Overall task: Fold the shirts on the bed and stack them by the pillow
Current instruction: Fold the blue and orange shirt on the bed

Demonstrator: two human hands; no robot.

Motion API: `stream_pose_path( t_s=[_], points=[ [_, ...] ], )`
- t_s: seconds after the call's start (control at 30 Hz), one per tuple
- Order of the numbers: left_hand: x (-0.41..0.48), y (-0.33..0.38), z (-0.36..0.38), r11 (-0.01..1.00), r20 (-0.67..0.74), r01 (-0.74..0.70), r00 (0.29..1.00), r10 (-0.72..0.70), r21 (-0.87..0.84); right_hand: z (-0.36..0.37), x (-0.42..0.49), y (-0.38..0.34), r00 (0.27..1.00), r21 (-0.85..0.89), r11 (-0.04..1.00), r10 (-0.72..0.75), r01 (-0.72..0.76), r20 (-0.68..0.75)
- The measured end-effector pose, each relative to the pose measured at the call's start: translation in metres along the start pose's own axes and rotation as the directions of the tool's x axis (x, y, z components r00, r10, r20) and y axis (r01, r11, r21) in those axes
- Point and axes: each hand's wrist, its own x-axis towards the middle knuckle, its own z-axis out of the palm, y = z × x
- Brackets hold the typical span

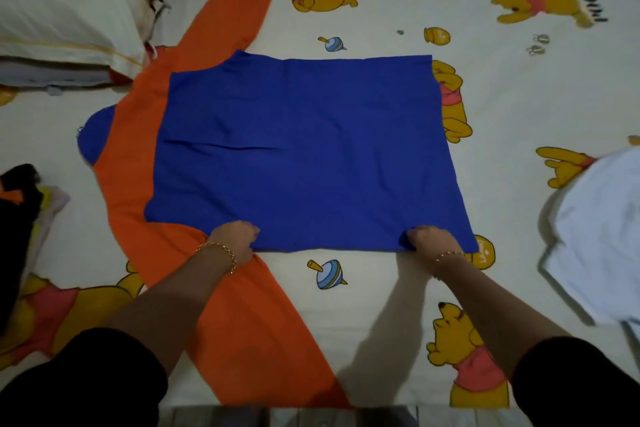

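Two hands, left hand (235, 241) and right hand (431, 241), are gripping the blue-and-orange shirt's (304, 149) six o'clock edge, sleeves spread flat.

This is a home bedroom. A bed sheet (374, 3) printed with yellow cartoon bears and honey pots fills the view. A white pillow (62, 21) lies at its far left, and a blue and orange shirt (304, 149), a white garment (602, 236) and dark clothes (15, 225) lie on it.
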Motion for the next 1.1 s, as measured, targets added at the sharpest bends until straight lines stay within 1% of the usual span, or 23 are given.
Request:
stream_pose_path(
  t_s=[0.07,0.13,0.2,0.3,0.33,0.43,0.53,0.57,0.6,0.63,0.67,0.7,0.73,0.77,0.8,0.87,0.93,0.97,1.0,1.03,1.1],
  points=[
    [-0.006,-0.001,0.0,0.999,-0.05,-0.028,0.998,0.026,-0.038,0.0,-0.008,-0.002,1.0,0.021,1.0,0.009,-0.009,0.012],
    [-0.014,-0.004,0.003,0.998,-0.112,-0.039,0.993,0.033,-0.053,0.002,-0.013,-0.007,1.0,0.107,0.994,0.023,-0.022,-0.005],
    [-0.023,-0.008,0.01,0.995,-0.203,-0.028,0.979,0.008,-0.097,0.003,-0.015,-0.019,0.999,0.205,0.979,0.011,-0.004,-0.034],
    [-0.042,-0.014,0.023,0.986,-0.396,-0.007,0.916,-0.061,-0.168,0.002,-0.017,-0.056,0.995,0.308,0.948,-0.063,0.086,-0.082],
    [-0.05,-0.018,0.029,0.98,-0.434,0.017,0.895,-0.102,-0.196,0.002,-0.018,-0.072,0.99,0.325,0.937,-0.1,0.126,-0.097],
    [-0.079,-0.029,0.05,0.96,-0.422,0.094,0.883,-0.203,-0.265,-0.001,-0.026,-0.127,0.974,0.398,0.89,-0.188,0.223,-0.126],
    [-0.107,-0.043,0.071,0.912,-0.383,0.24,0.849,-0.363,-0.333,0.0,-0.04,-0.179,0.972,0.48,0.847,-0.225,0.227,-0.063],
    [-0.115,-0.048,0.08,0.864,-0.332,0.307,0.83,-0.449,-0.4,0.003,-0.044,-0.194,0.972,0.515,0.828,-0.232,0.219,-0.04],
    [-0.118,-0.056,0.092,0.783,-0.257,0.374,0.799,-0.544,-0.496,0.005,-0.047,-0.207,0.973,0.556,0.806,-0.229,0.202,-0.021],
    [-0.124,-0.061,0.1,0.669,-0.161,0.42,0.763,-0.627,-0.614,0.008,-0.05,-0.218,0.977,0.6,0.782,-0.212,0.171,-0.002],
    [-0.128,-0.063,0.105,0.508,-0.039,0.445,0.723,-0.689,-0.738,0.01,-0.052,-0.226,0.984,0.643,0.756,-0.177,0.121,0.023],
    [-0.13,-0.061,0.106,0.331,0.084,0.449,0.687,-0.722,-0.83,0.012,-0.053,-0.231,0.99,0.683,0.728,-0.133,0.063,0.05],
    [-0.132,-0.058,0.105,0.187,0.196,0.453,0.672,-0.714,-0.872,0.013,-0.054,-0.236,0.993,0.719,0.696,-0.085,-0.002,0.085],
    [-0.134,-0.053,0.102,0.09,0.287,0.455,0.691,-0.663,-0.886,0.014,-0.056,-0.24,0.992,0.742,0.668,-0.044,-0.061,0.121],
    [-0.132,-0.047,0.101,0.053,0.329,0.448,0.728,-0.601,-0.893,0.013,-0.057,-0.24,0.986,0.748,0.655,-0.021,-0.109,0.163],
    [-0.133,-0.041,0.099,0.016,0.362,0.426,0.788,-0.498,-0.905,0.012,-0.062,-0.242,0.972,0.738,0.652,-0.009,-0.171,0.233],
    [-0.131,-0.048,0.105,-0.049,0.365,0.387,0.813,-0.454,-0.921,0.01,-0.067,-0.243,0.963,0.754,0.619,0.015,-0.22,0.269],
    [-0.122,-0.058,0.121,-0.081,0.37,0.375,0.813,-0.45,-0.924,0.009,-0.07,-0.244,0.96,0.763,0.599,0.034,-0.242,0.278],
    [-0.117,-0.065,0.133,-0.133,0.387,0.367,0.814,-0.432,-0.921,0.009,-0.074,-0.244,0.956,0.771,0.579,0.054,-0.266,0.289],
    [-0.117,-0.068,0.141,-0.208,0.404,0.348,0.819,-0.408,-0.914,0.011,-0.078,-0.245,0.955,0.775,0.569,0.069,-0.276,0.289],
    [-0.131,-0.061,0.132,-0.366,0.429,0.299,0.831,-0.354,-0.881,0.014,-0.088,-0.247,0.954,0.784,0.552,0.086,-0.285,0.286]
  ],
)
